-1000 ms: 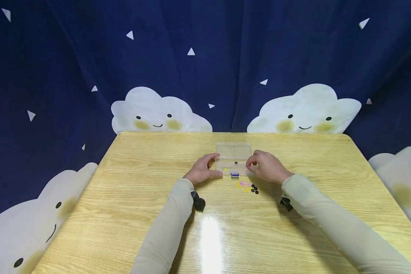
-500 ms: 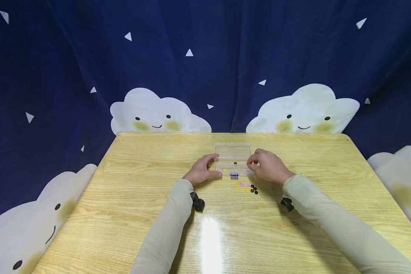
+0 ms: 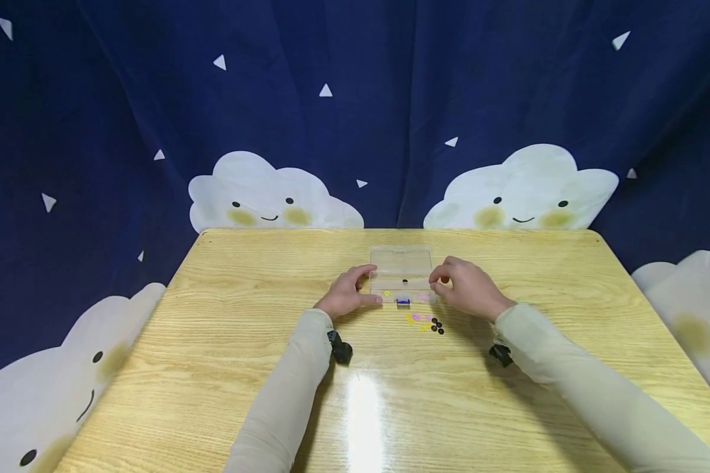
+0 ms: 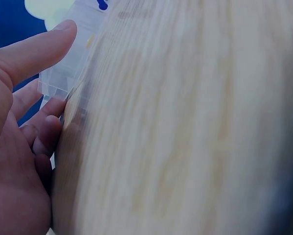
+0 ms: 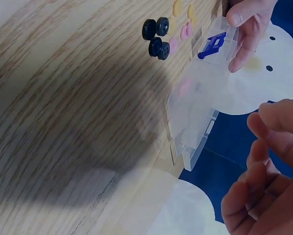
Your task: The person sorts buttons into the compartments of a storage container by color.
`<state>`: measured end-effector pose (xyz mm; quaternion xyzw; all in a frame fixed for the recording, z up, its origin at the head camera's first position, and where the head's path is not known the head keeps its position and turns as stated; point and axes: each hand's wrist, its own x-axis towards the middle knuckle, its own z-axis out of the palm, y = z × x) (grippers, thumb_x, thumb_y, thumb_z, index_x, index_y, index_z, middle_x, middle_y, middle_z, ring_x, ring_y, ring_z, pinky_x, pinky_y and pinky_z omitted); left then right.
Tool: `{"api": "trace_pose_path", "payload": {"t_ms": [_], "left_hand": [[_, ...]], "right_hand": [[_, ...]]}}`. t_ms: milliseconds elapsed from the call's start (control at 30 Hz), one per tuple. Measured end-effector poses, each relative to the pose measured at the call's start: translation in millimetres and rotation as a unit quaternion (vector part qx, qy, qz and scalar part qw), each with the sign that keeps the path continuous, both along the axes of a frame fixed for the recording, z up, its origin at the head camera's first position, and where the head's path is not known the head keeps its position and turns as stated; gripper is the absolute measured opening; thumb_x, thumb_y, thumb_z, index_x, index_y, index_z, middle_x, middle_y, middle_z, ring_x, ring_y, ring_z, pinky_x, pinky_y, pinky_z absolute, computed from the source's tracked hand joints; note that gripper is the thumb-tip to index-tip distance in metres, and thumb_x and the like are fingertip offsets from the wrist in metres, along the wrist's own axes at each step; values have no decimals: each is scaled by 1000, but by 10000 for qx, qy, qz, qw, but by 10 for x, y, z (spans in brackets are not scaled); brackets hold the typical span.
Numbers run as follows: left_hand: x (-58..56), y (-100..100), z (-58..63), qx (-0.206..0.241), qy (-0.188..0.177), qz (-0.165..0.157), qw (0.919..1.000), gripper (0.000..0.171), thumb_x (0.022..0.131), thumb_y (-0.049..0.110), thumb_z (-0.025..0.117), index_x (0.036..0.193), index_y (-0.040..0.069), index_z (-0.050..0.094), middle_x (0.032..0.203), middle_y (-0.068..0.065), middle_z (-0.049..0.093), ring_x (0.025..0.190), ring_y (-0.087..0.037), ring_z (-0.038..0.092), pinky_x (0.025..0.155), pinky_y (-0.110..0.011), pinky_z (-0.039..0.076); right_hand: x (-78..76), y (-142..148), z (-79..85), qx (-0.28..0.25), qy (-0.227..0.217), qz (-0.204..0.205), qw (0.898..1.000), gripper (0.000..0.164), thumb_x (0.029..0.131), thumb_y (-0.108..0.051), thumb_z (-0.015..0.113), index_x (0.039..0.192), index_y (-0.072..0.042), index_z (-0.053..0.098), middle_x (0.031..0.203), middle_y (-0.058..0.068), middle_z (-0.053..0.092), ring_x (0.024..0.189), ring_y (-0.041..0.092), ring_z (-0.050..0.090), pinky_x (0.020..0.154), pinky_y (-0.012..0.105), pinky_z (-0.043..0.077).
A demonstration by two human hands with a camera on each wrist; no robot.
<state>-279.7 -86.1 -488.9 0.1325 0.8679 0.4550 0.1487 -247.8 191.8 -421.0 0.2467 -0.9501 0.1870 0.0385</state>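
Observation:
A clear plastic box [image 3: 400, 261] stands with its lid raised, its blue latch [image 5: 212, 45] at the front. My left hand [image 3: 346, 293] grips the box's left end, thumb in front and fingers behind. Over the right end hovers my right hand [image 3: 469, 288], thumb and fingers loosely bent; nothing shows between them in the right wrist view. Inside the box lie a yellow button [image 3: 387, 293] at left, a black button [image 3: 405, 281] farther back and pink buttons [image 3: 423, 297] at right. Before the box, several black buttons [image 5: 155, 46] lie beside pink buttons [image 5: 186, 31] and yellow buttons [image 5: 177, 8].
The wooden table [image 3: 260, 328] reaches back to a dark blue curtain [image 3: 367, 98] with cloud faces. A black wrist camera [image 3: 342, 351] is worn under the left sleeve, and another black camera [image 3: 500, 355] under the right one.
My right hand has drawn back a little to the right, away from the box's right end. My left hand and the loose buttons stay in place; the head view shifts slightly.

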Motion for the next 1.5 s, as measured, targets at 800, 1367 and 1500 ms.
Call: {"api": "trace_pose_path", "payload": {"t_ms": [800,1367,1500], "left_hand": [[7,2,-5,56,-43,50,10000,78,86,29,79,153,26,40,140,-6,49,107,-24,43,91,-40,38],[10,-2,-11,19,-6,32,10000,77,86,30,79,153,26,40,143,-6,48,109,-24,44,93,-42,39],[11,-2,-4,-3,-16,49,10000,77,86,30,79,152,27,40,145,-6,48,111,-24,45,95,-42,40]], "right_hand": [[139,103,27,-6,-119,45,9999,14,94,-17,66,100,-10,76,89,1,64,82,21,60,71,35,47],[284,201,-101,43,-345,176,9992,11,92,-15,67,97,-12,76,88,-2,64,79,13,58,72,34,49],[304,224,-153,131,-563,274,9980,10,91,-13,68,97,-12,76,87,-1,64,76,10,55,69,32,48]]}}
